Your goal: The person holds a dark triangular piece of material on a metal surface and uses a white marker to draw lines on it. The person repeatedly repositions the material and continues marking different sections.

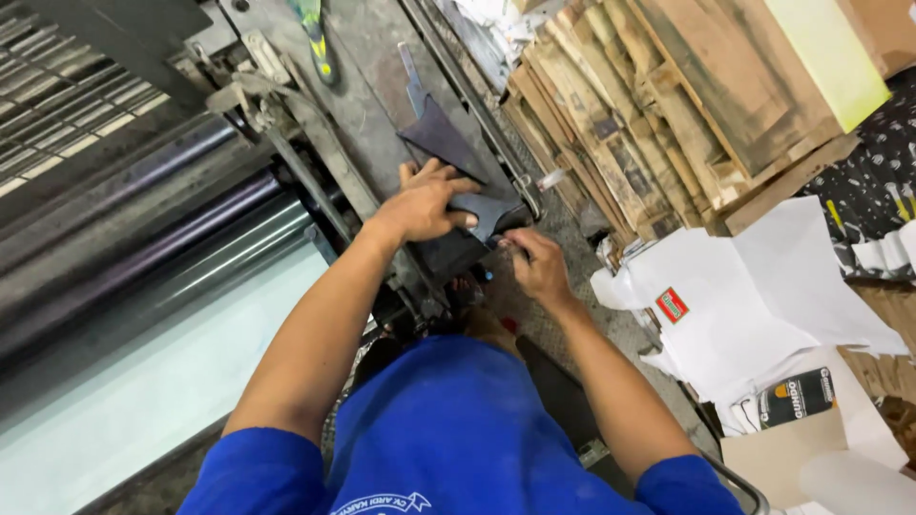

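Dark, ink-stained metal blade (482,212) lies on the press side frame (367,67); left hand (425,205) grips it, fingers closed. Right hand (536,267) pinches narrow just beside; contents indiscernible.

Head camera looks steeply down, close, over both arms onto the machine (143,219).
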